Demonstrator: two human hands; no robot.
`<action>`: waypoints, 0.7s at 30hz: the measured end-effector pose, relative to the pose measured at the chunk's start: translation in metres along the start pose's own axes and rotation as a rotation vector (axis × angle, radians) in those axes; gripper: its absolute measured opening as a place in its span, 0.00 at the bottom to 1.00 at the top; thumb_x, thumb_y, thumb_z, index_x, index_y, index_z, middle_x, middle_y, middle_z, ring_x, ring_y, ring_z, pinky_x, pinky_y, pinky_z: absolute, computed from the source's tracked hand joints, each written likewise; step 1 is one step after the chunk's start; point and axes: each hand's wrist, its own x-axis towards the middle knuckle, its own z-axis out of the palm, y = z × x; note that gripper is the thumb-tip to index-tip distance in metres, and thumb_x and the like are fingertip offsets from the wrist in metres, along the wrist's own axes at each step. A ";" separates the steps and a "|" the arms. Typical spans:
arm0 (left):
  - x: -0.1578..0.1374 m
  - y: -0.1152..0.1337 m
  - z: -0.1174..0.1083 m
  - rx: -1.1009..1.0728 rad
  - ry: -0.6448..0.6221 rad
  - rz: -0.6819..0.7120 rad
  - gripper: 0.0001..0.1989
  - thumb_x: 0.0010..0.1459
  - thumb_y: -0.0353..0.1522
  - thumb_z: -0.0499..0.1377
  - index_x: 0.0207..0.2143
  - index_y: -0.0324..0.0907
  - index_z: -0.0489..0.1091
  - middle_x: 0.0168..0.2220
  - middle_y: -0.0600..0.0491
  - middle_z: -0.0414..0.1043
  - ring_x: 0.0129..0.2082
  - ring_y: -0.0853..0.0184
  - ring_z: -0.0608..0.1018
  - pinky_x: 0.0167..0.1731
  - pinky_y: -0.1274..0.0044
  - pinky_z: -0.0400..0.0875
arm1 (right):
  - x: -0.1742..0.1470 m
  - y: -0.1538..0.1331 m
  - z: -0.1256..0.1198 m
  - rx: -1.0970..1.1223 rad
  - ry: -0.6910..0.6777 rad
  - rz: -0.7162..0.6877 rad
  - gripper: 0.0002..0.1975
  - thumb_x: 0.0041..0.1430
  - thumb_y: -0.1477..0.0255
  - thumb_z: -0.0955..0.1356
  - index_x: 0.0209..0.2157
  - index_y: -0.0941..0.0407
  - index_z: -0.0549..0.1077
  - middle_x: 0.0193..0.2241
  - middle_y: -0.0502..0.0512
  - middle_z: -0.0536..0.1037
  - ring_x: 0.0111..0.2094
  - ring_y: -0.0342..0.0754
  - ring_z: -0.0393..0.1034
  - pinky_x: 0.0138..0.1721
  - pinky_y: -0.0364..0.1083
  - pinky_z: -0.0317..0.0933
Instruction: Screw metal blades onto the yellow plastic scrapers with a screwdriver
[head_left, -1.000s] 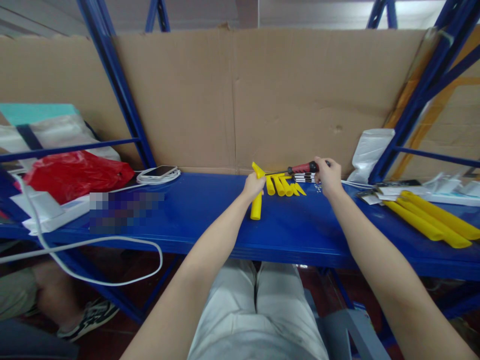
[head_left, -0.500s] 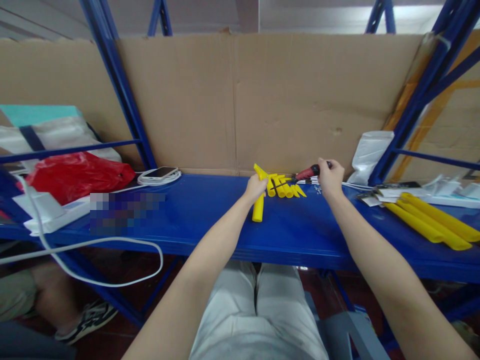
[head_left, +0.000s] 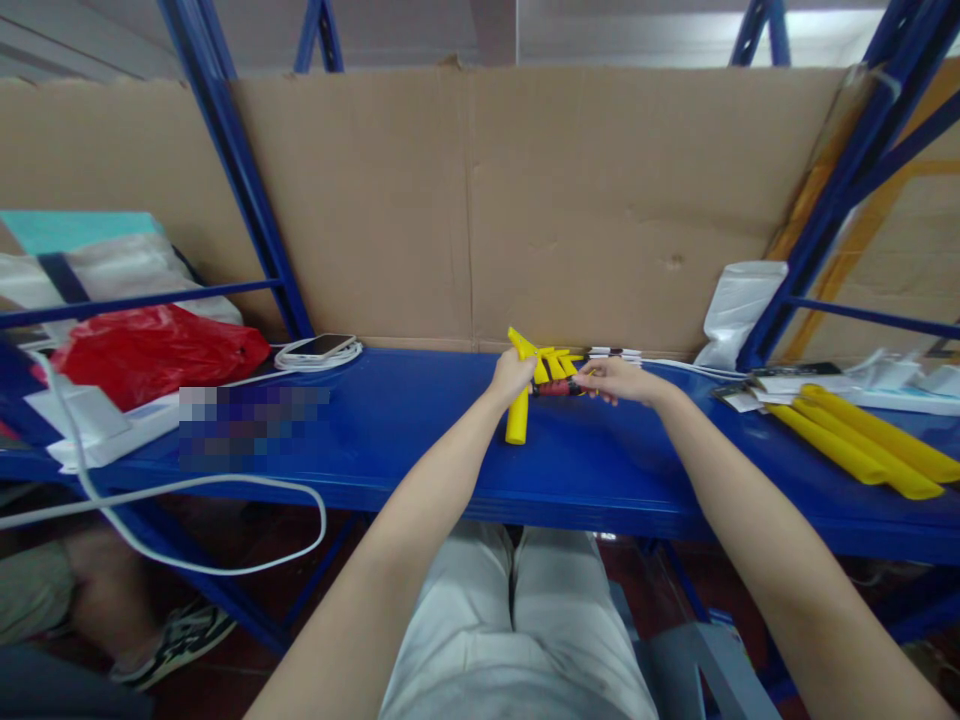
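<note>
My left hand [head_left: 511,376] is wrapped around a yellow tube [head_left: 516,425] that stands nearly upright on the table, its pointed upper end leaning left. Fingers of my right hand [head_left: 613,380] are closed at the back end of a screwdriver with a red and black handle [head_left: 553,388]. That handle lies almost level, its front close against the tube. The screwdriver's shaft is hidden. Just behind the handle sit several short yellow pieces [head_left: 556,362] in a row, partly covered by it.
Longer yellow tubes [head_left: 862,445] lie on the blue table [head_left: 405,420] at the right. Thin white-and-dark sticks [head_left: 615,353] lie behind my right hand. A phone [head_left: 324,346] rests on a coiled cable at the left, near a red bag [head_left: 157,350] and a power strip [head_left: 135,432]. Cardboard [head_left: 360,200] stands behind.
My right hand has moved left and slightly down with the screwdriver, bringing its handle up close to the tube. The shaft, visible before, is now hidden. My left hand has stayed in place.
</note>
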 end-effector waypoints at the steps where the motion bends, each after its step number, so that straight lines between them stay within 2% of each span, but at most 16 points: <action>1: 0.000 0.000 0.000 0.000 0.002 0.001 0.05 0.53 0.23 0.52 0.29 0.39 0.66 0.18 0.60 0.63 0.12 0.75 0.64 0.17 0.81 0.61 | 0.000 0.001 0.004 -0.028 -0.072 -0.006 0.23 0.43 0.50 0.75 0.27 0.55 0.72 0.17 0.49 0.73 0.14 0.40 0.62 0.13 0.39 0.54; 3: 0.000 0.000 0.000 -0.002 -0.001 0.005 0.06 0.53 0.23 0.52 0.29 0.39 0.66 0.18 0.60 0.63 0.12 0.75 0.64 0.17 0.81 0.61 | 0.000 0.003 0.012 -0.082 -0.136 -0.019 0.22 0.42 0.52 0.76 0.28 0.55 0.73 0.18 0.50 0.75 0.16 0.41 0.64 0.14 0.40 0.56; 5: 0.000 0.001 0.001 -0.005 -0.007 0.007 0.06 0.53 0.23 0.51 0.28 0.39 0.65 0.17 0.60 0.62 0.11 0.75 0.63 0.17 0.81 0.60 | 0.002 0.002 0.020 -0.152 -0.115 -0.042 0.19 0.45 0.54 0.75 0.26 0.55 0.72 0.18 0.50 0.75 0.16 0.41 0.65 0.17 0.41 0.57; 10: -0.006 0.007 0.003 -0.004 -0.038 0.022 0.07 0.54 0.22 0.51 0.26 0.40 0.62 0.16 0.61 0.60 0.10 0.75 0.62 0.15 0.81 0.59 | 0.010 -0.003 0.029 -0.363 0.109 -0.220 0.09 0.54 0.66 0.71 0.24 0.54 0.73 0.23 0.52 0.78 0.24 0.45 0.70 0.27 0.43 0.61; 14: -0.014 0.015 0.008 0.017 -0.098 0.046 0.07 0.54 0.22 0.52 0.25 0.40 0.64 0.16 0.60 0.62 0.11 0.75 0.63 0.16 0.81 0.60 | 0.012 -0.006 0.025 -0.343 0.311 -0.277 0.04 0.56 0.71 0.68 0.32 0.56 0.75 0.30 0.56 0.80 0.29 0.47 0.72 0.32 0.45 0.63; 17: -0.019 0.019 0.012 0.017 -0.169 0.083 0.08 0.54 0.22 0.52 0.25 0.40 0.64 0.15 0.60 0.62 0.11 0.75 0.63 0.16 0.81 0.60 | 0.011 -0.008 0.022 -0.300 0.377 -0.270 0.07 0.56 0.71 0.67 0.37 0.56 0.74 0.32 0.57 0.79 0.29 0.48 0.72 0.33 0.45 0.63; 21: -0.022 0.021 0.016 -0.009 -0.242 0.107 0.09 0.54 0.21 0.52 0.24 0.40 0.63 0.14 0.61 0.61 0.10 0.76 0.63 0.15 0.82 0.58 | 0.010 -0.008 0.021 -0.276 0.423 -0.281 0.04 0.55 0.72 0.67 0.34 0.56 0.72 0.30 0.55 0.78 0.29 0.47 0.71 0.33 0.45 0.62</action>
